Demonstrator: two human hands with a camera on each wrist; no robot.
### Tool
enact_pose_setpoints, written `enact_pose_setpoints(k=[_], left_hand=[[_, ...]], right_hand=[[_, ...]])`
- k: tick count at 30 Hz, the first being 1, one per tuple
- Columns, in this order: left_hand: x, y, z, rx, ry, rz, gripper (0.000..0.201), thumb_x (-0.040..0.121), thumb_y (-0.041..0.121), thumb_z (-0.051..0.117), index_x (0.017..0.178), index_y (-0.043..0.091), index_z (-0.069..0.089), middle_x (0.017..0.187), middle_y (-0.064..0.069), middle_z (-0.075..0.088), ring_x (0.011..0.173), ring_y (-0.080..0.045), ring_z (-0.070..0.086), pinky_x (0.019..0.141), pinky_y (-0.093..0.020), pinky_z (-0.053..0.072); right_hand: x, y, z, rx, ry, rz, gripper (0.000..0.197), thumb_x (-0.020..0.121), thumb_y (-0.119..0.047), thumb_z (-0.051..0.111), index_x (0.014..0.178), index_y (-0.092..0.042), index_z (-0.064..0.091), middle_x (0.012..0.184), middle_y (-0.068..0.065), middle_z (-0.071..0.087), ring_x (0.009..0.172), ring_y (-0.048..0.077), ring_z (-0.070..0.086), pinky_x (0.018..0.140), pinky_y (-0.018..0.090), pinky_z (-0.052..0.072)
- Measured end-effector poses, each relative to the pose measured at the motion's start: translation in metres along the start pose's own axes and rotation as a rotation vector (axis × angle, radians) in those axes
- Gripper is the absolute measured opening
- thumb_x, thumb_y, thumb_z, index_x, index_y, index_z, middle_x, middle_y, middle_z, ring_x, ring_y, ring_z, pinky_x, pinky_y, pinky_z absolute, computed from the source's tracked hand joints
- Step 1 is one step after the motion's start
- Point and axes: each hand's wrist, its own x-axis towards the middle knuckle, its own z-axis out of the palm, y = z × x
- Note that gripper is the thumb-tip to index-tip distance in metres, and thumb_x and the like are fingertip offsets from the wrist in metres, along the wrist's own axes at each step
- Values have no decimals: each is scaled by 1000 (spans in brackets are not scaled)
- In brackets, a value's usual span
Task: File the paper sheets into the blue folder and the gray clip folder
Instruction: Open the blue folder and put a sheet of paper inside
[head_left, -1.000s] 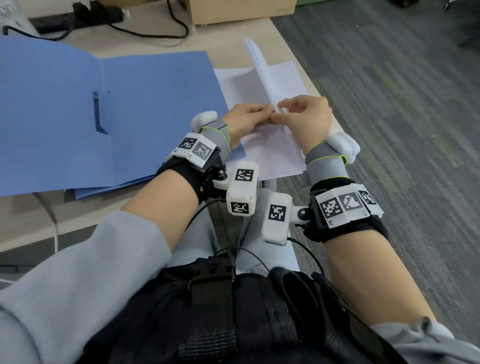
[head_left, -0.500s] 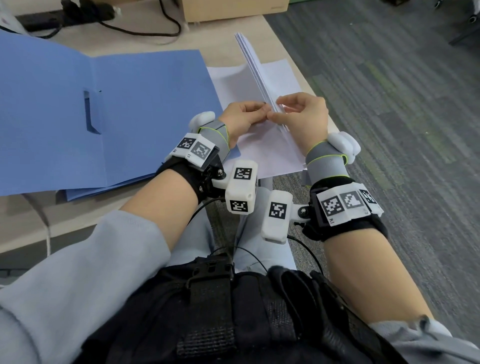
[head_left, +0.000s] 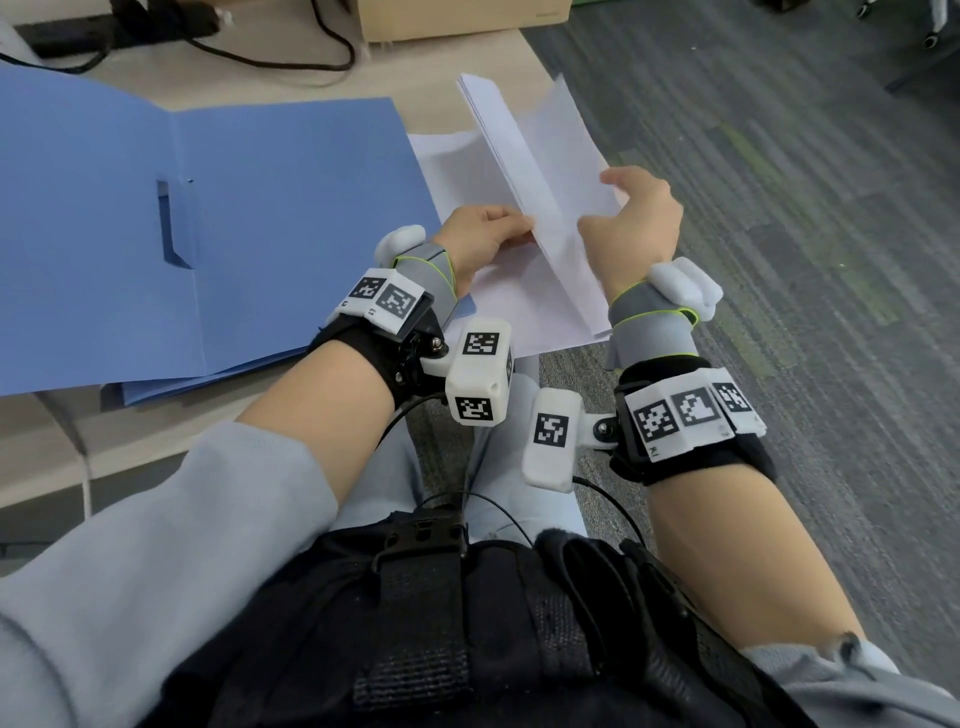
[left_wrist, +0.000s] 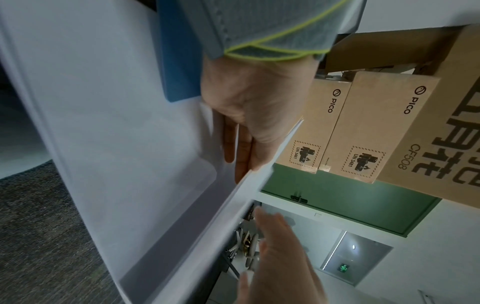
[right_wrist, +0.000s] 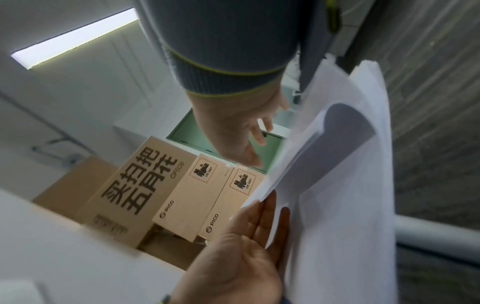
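The blue folder (head_left: 285, 208) lies open on the table at the left. A stack of white paper sheets (head_left: 519, 156) stands on edge above more white sheets (head_left: 493, 301) that lie flat on the table. My left hand (head_left: 498, 228) pinches the stack's near left side, fingers on one face (left_wrist: 231, 144) and thumb on the other. My right hand (head_left: 631, 208) is open just right of the stack, fingers spread beside one sheet (head_left: 576, 150) that fans away from it. The right wrist view shows the right hand (right_wrist: 241, 131) holding nothing. No gray clip folder is in view.
A cardboard box (head_left: 457, 21) and black cables (head_left: 260, 52) sit at the back of the table. The table's right edge runs under the sheets, with gray carpet (head_left: 779, 208) beyond. Brown cartons (left_wrist: 363, 133) are stacked farther off.
My right hand has let go of the stack's edge, opened and moved right. One sheet has peeled off the stack toward it. My left hand keeps its hold.
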Motion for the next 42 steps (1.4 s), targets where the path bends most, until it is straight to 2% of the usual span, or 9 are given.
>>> enact_pose_setpoints(k=[5, 11, 15, 19, 26, 29, 34, 40, 42], left_hand=[[-4, 4, 0, 41, -13, 7, 24, 91, 9, 55, 67, 12, 59, 48, 9, 64, 48, -2, 58, 60, -15, 49], [-14, 14, -5, 72, -142, 19, 16, 94, 15, 53, 81, 14, 62, 67, 11, 72, 83, -12, 62, 77, -18, 51], [-19, 23, -20, -47, -120, 31, 14, 97, 18, 48, 90, 14, 60, 80, 7, 74, 82, -11, 70, 85, -22, 49], [-28, 45, -43, -198, -2, 111, 10, 97, 15, 48, 93, 13, 57, 91, -2, 70, 78, -15, 72, 74, -20, 55], [-36, 66, -83, -18, 413, 236, 46, 91, 29, 57, 132, 16, 42, 135, -2, 48, 121, -11, 48, 104, -30, 40], [-43, 77, -97, -31, 430, 271, 30, 95, 26, 50, 123, 15, 49, 112, 7, 57, 96, -3, 55, 83, -16, 46], [-70, 91, -128, -36, 583, 459, 11, 72, 17, 53, 82, 14, 55, 83, -3, 56, 78, -16, 50, 72, -23, 41], [-103, 82, -152, -8, 608, 583, 18, 69, 9, 43, 83, 15, 51, 83, -3, 48, 84, -15, 41, 76, -25, 37], [-114, 70, -157, 39, 619, 530, 17, 69, 13, 42, 84, 19, 48, 86, -5, 47, 85, -14, 40, 78, -27, 36]], right_hand=[[-9, -8, 11, -110, -275, -100, 57, 74, -33, 74, 126, -18, 56, 126, 5, 60, 118, 23, 55, 92, 30, 44], [-5, -17, 6, -317, -318, -53, 21, 87, -6, 46, 105, -7, 55, 100, 17, 56, 88, 36, 54, 69, 33, 37], [-3, -35, -7, -284, -187, -56, 22, 83, -4, 38, 97, -11, 53, 100, 17, 56, 84, 38, 52, 68, 34, 36], [-8, -66, -15, -160, 2, -92, 40, 86, -5, 34, 121, -15, 52, 116, 15, 60, 102, 38, 55, 70, 34, 34], [-18, -95, -15, 170, 184, -307, 39, 91, -4, 34, 123, -11, 55, 99, 10, 65, 78, 26, 47, 65, 26, 30], [-23, -105, -4, 359, 229, -366, 41, 84, -1, 36, 119, -1, 58, 75, 2, 57, 66, 12, 41, 59, 24, 31], [-38, -122, 18, 658, 113, -406, 37, 84, 8, 38, 114, 5, 60, 70, -19, 50, 55, -16, 44, 57, 5, 36], [-50, -127, 40, 799, -84, -286, 11, 75, -12, 59, 81, -6, 65, 73, 2, 62, 67, 12, 54, 65, 25, 47], [-53, -121, 52, 801, -178, -157, 23, 64, -20, 71, 82, -6, 67, 77, 5, 68, 70, 19, 62, 67, 31, 53]])
